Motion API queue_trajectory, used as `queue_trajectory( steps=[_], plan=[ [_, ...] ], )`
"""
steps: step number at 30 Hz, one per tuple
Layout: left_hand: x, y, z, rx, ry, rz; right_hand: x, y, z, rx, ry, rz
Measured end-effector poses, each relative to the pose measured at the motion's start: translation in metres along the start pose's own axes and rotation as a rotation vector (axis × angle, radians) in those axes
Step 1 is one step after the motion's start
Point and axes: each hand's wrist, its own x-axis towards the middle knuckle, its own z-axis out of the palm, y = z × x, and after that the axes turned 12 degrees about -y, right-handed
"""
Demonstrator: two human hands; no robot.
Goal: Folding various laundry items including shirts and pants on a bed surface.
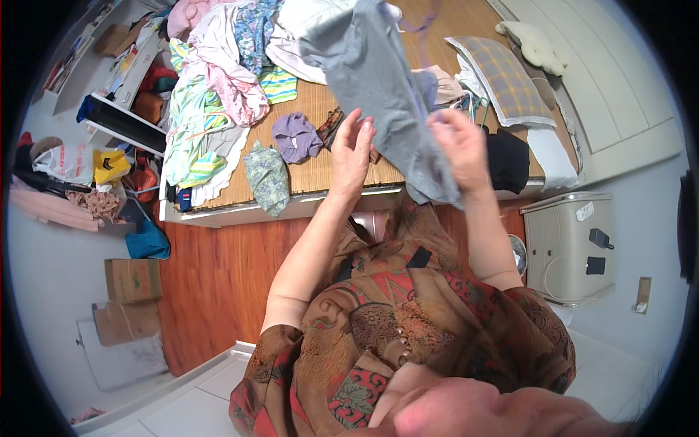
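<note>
A long grey garment [371, 80], shaped like a trouser leg, stretches from the clothes on the bed down over its near edge. My right hand [462, 149] is at the garment's right side, fingers curled in on its edge and slightly blurred. To the left of the cloth, my left hand [352, 154] is raised with thumb and fingers apart, holding nothing. Below and left of that hand lie a bundled purple garment [295, 137] and a rolled green-grey patterned cloth [266, 178]. A dark patterned cloth [331, 125] is partly hidden behind my left hand.
Heaped clothes [211, 109] cover the left of the slatted bed mat [313, 178]. At the right are a plaid pillow [506, 84], a folded black cloth [507, 160] and a beige cabinet [564, 244]. Cardboard boxes [131, 280] stand on the left; shelves [120, 65] line the far left.
</note>
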Motion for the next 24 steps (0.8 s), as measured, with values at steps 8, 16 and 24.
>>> queue_trajectory(
  steps=[8,16,24],
  plan=[
    [-0.015,-0.011,-0.032,-0.009,-0.006,-0.229,-0.025,0.082,0.092,-0.539,-0.387,-0.11],
    [-0.005,0.088,-0.086,0.426,-0.38,-0.112,-0.029,0.085,0.065,-0.261,-0.345,0.063],
    [0.007,0.193,-0.083,0.591,-0.481,0.124,-0.027,0.068,0.036,-0.158,-0.225,0.155]
  ],
)
